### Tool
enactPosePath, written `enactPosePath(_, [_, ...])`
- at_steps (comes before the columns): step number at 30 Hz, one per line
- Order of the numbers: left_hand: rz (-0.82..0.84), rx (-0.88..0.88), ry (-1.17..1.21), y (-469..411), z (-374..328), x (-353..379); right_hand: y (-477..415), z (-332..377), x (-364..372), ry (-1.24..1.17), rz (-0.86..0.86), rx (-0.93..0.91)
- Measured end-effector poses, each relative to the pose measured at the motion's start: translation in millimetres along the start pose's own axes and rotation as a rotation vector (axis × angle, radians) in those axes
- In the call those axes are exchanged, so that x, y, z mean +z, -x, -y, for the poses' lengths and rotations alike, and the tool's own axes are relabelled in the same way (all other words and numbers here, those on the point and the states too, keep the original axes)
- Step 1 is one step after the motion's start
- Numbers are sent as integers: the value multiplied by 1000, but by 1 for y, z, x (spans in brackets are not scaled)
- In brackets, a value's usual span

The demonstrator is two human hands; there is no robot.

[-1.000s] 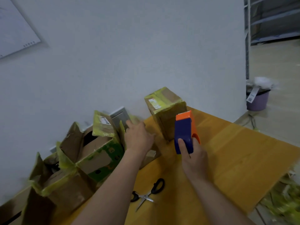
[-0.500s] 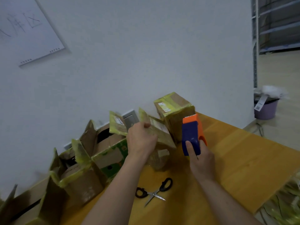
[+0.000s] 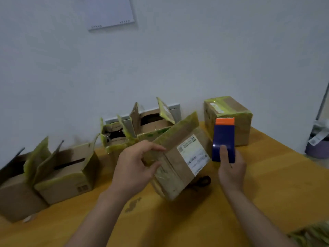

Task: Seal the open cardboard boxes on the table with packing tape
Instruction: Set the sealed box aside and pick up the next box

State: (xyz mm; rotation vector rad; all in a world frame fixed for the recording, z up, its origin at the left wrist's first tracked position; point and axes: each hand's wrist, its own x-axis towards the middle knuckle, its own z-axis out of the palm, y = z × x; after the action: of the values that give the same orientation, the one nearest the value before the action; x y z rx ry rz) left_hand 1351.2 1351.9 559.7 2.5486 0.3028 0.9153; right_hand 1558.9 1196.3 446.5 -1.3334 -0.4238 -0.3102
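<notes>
My left hand (image 3: 136,166) grips a small cardboard box (image 3: 179,157) with yellow-green tape and a white label, held tilted above the orange table (image 3: 276,184). My right hand (image 3: 231,168) holds a blue and orange tape dispenser (image 3: 224,139) upright just right of that box. A taped, closed box (image 3: 229,118) stands behind the dispenser by the wall. Several open boxes with raised flaps line the wall: two at the far left (image 3: 65,172), a torn one (image 3: 115,134) and one behind it (image 3: 151,120).
Black scissors (image 3: 201,182) lie on the table, mostly hidden under the held box. A purple bin (image 3: 316,147) stands on the floor at the right. A white sheet (image 3: 108,13) hangs on the wall. Yellow-green tape scraps (image 3: 311,236) lie at the bottom right.
My left hand has lifted the small labelled box off the row and pulled it toward me, over the scissors. The view has swung left, showing more open boxes. The dispenser stays in my right hand.
</notes>
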Motion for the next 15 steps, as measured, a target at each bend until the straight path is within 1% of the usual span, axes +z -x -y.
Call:
enactPosePath(6, [-51, -106, 150, 46, 50, -37, 18, 23, 48, -101, 101, 12])
enactPosePath(11, [-215, -282, 422, 82, 82, -41, 34, 38, 88, -186, 154, 22])
enactPosePath(15, [-276, -343, 527, 88, 110, -32, 43, 38, 108, -256, 169, 16])
